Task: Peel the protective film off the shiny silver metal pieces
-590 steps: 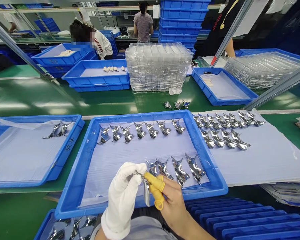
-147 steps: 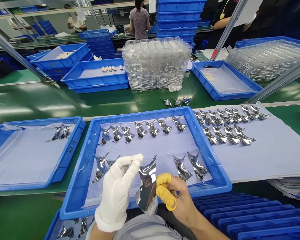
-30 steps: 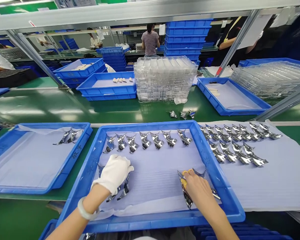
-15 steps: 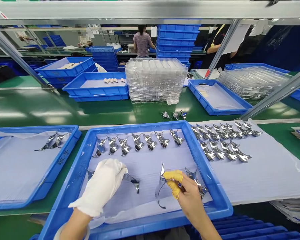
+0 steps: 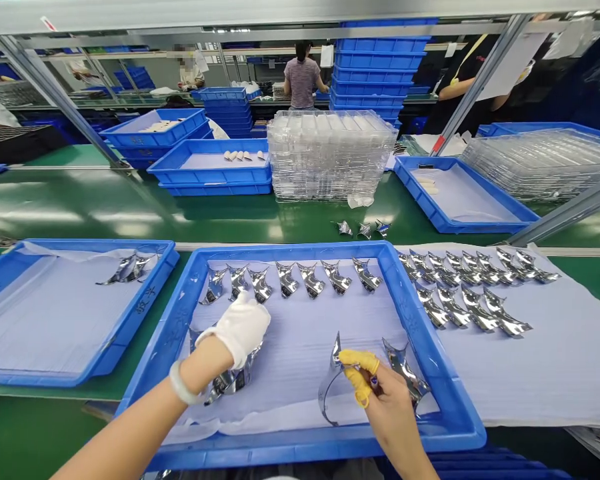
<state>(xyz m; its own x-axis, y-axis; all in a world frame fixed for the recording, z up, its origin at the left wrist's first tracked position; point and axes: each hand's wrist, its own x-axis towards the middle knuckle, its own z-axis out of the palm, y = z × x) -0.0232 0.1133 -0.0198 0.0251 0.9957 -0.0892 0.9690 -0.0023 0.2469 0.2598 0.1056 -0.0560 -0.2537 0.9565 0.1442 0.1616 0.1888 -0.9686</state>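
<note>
My right hand [image 5: 391, 397], with yellow finger cots on the thumb and a finger, pinches a shiny curved chrome part [image 5: 326, 393] upright over the blue tray [image 5: 300, 453]. A small dark rod end [image 5: 375, 385] shows between its fingers. My left hand [image 5: 243, 327], in a white glove, is over the tray's left side with its fingers loosely apart, partly hidden. Below it lie chrome parts [image 5: 230, 383], half covered by the glove. Just beyond its fingertips is a row of similar chrome parts [image 5: 310, 280]. Another chrome part [image 5: 405, 370] lies right of my right hand.
More chrome parts [image 5: 473, 310] lie in rows on white paper [image 5: 560, 373] at the right. A second blue tray [image 5: 115, 340] stands left. Behind are stacked clear plastic trays [image 5: 330, 160], blue trays [image 5: 215, 180] and metal frame posts [image 5: 485, 80]. Other people work farther back.
My left hand has let go of a chrome part, which lies at the tray's lower left, and has moved up toward the row. My right hand still holds its part. The view has shifted slightly.
</note>
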